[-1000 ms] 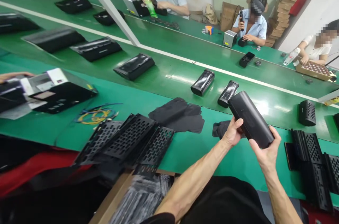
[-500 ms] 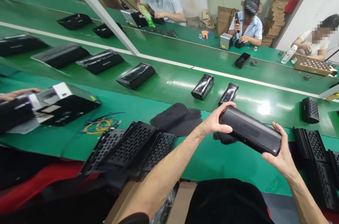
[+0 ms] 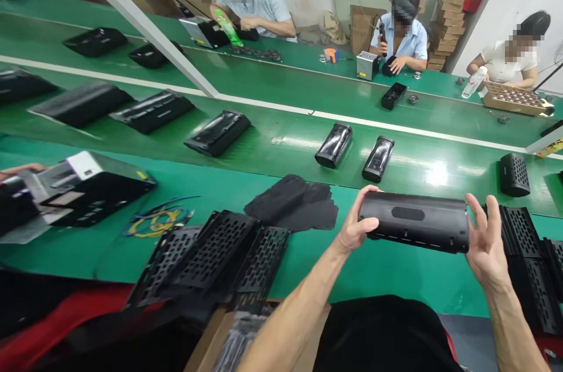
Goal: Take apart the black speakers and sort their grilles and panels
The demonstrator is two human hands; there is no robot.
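Observation:
A black speaker housing is held nearly level above the green bench, its long side with an oval recess and a row of slots turned towards me. My left hand grips its left end, thumb on the front face and fingers behind. At the other end, my right hand has its fingers spread upward, with the palm edge at or against the housing. Below and left of the housing lies black cloth-like sheeting. Perforated black grille panels are piled left of my left forearm.
More grille panels lie at the right. Beyond the bench runs a green conveyor carrying several speaker housings. Left are coiled yellow cables and a boxy fixture by another person's hand. A pale post slants across; people work opposite.
The speaker housing has turned from sloping down rightward to nearly level, showing its slotted edge. My right hand's fingers have opened off its end. The view has shifted slightly.

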